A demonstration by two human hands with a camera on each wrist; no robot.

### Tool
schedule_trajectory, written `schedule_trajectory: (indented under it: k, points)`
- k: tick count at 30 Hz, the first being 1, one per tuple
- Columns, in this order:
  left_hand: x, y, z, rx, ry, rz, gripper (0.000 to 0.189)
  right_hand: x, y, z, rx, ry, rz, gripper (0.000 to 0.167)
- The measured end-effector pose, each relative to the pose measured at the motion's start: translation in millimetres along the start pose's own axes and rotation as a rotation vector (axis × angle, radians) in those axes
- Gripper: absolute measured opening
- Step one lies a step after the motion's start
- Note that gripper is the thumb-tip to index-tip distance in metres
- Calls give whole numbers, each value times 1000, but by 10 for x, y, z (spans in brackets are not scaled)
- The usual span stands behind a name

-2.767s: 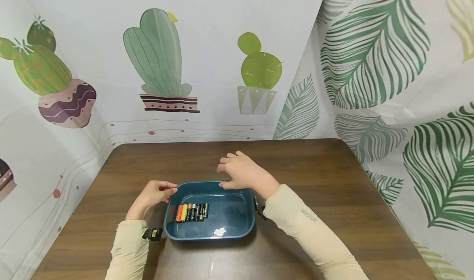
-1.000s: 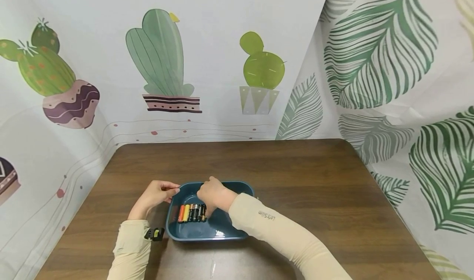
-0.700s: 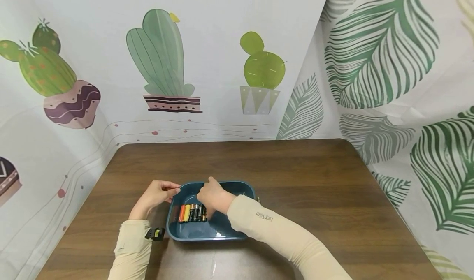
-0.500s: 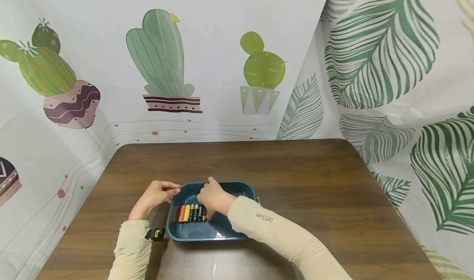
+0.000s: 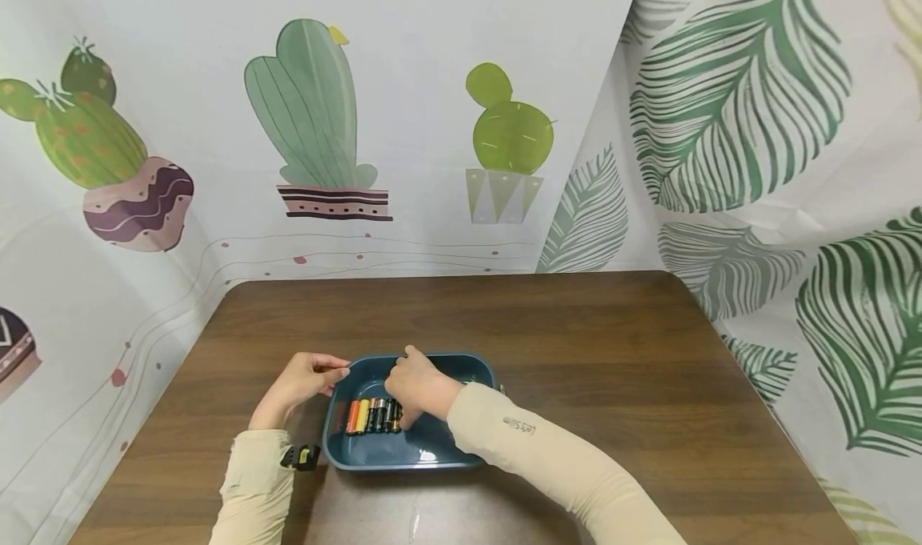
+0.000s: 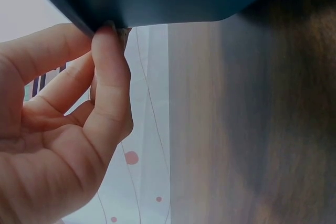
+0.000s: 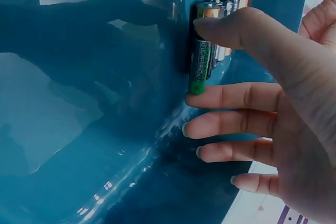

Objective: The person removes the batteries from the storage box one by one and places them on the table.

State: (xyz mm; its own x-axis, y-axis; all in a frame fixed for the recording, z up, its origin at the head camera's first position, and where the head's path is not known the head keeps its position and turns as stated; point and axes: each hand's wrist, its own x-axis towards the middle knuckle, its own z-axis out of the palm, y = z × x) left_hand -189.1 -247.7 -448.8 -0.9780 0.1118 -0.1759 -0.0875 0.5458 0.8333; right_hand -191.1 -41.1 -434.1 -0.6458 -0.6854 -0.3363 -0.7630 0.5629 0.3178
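Note:
A dark blue tray point(image 5: 403, 468) stands on the table. In its left half lies a side-by-side row of batteries, an orange-red battery point(image 5: 353, 417) leftmost, then a yellow battery point(image 5: 363, 417), then several darker ones. My left hand point(image 5: 302, 381) pinches the tray's far left corner at the rim; the left wrist view shows thumb and fingers on the tray point(image 6: 157, 3) there. My right hand point(image 5: 418, 385) reaches inside. In the right wrist view its thumb and index finger pinch a green-and-black battery point(image 7: 201, 64) by its two ends, at the row's right end; the other fingers extend.
A brown wooden table point(image 5: 612, 353) extends around the tray. Behind it hangs a white cloth point(image 5: 418, 129) printed with cacti and leaves. A small greenish thing point(image 5: 502, 389) shows by the tray's right rim, partly behind the right sleeve point(image 5: 533, 449).
My right hand has come from above the tray's far right rim down into the tray, to the row's right end. It has barely moved in the last second. My left hand stays at the corner.

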Motion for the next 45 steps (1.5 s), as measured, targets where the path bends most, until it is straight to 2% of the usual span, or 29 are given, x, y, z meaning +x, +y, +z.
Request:
schedule_trajectory:
  k: [7,13,19,25,31,36,45]
  points:
    - [-3,-1,-3,2,-1,-8,24,-45,56,-7,47,62,-30,41]
    - [-2,-3,-7,-4,-6,-8,25,-98,121,-74,27,151,-60,52]
    - [0,-5,1,-7,-5,-14,25,-217,226,-180,68,211,-68,61]
    - [3,-3,11,4,-1,-14,25,-368,384,-241,90,303,-55,59]
    - [-3,-2,5,17,6,-11,24,-513,522,-270,56,397,-60,56]
    - [-5,6,1,27,6,-3,24,-596,623,-236,32,440,-61,50]
    - [-16,-1,4,15,4,-7,24,-793,758,-174,44,486,-31,49]
